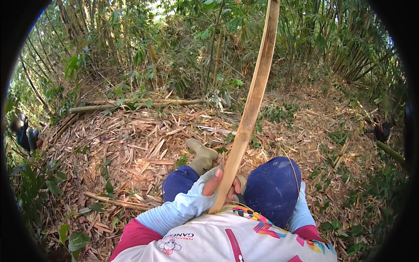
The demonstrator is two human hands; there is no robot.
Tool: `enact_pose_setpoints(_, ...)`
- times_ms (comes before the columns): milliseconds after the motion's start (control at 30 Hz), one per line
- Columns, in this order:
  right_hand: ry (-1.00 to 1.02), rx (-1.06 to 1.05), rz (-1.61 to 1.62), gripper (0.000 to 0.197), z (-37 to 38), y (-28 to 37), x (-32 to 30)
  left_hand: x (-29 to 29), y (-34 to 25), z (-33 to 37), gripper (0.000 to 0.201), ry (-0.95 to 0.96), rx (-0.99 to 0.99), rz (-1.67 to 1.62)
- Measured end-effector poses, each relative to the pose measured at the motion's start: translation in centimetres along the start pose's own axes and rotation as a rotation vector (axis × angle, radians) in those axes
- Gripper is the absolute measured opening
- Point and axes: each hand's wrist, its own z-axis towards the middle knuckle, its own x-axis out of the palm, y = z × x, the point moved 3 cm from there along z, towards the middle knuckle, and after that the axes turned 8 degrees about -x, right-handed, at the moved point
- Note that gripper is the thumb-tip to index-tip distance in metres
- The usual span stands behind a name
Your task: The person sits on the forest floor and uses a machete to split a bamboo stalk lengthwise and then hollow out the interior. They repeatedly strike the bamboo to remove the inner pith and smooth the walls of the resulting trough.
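A long, flat, tan bamboo strip [255, 91] rises from my lap, leaning right toward the top edge of the picture. My left hand [217, 182] is closed around its lower part, fingers showing on both sides, just above my chest. The light blue sleeve of that arm comes in from the lower left. My right hand is hidden behind my raised right knee [275, 187] in dark blue trousers; only its light blue sleeve [302, 208] shows. My left leg stretches forward and ends in an olive rubber boot [200, 156].
Dry bamboo leaves and splinters cover the ground [131, 144]. A fallen bamboo pole [131, 105] lies across the back, with dense standing bamboo behind it. A dark figure [24, 135] is at the left rim and another person [382, 127] at the right rim, near a green pole [390, 152].
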Motion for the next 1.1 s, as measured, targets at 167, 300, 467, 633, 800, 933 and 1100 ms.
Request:
enact_pose_setpoints(167, -0.200, -0.216, 0.152, 0.051, 2.4, 9.5, -2.9, 0.5, -0.8, -0.5, 0.079, -0.028, 0.040, 0.016)
enact_pose_setpoints(300, -0.278, -0.241, 0.436, 0.058, -1.0, 17.6, -7.9, 0.4, -0.8, -0.7, 0.080, -0.004, 0.031, 0.014)
enact_pose_setpoints(467, -0.325, -0.504, 0.553, 0.056, -5.3, 25.3, -12.5, 0.6, -1.1, -1.1, 0.066, -0.030, 0.030, 0.010)
enact_pose_setpoints(633, -0.294, -0.681, 0.586, 0.042, -11.4, 32.0, -15.9, 1.1, -1.5, -1.1, 0.079, -0.029, 0.040, -0.015)
enact_pose_setpoints(800, -0.271, -0.865, 0.480, 0.028, -15.6, 36.4, -17.7, 0.9, -1.5, -1.4, 0.085, -0.005, -0.011, -0.022)
enact_pose_setpoints(933, -0.347, -1.035, 0.168, 0.028, -19.3, 40.1, -19.7, 0.9, -1.5, -1.3, 0.087, 0.016, -0.036, -0.055)
enact_pose_setpoints(1100, -0.196, -1.267, 0.200, 0.019, -22.6, 43.9, -20.3, 1.4, -1.3, -1.5, 0.081, -0.038, -0.038, -0.059)
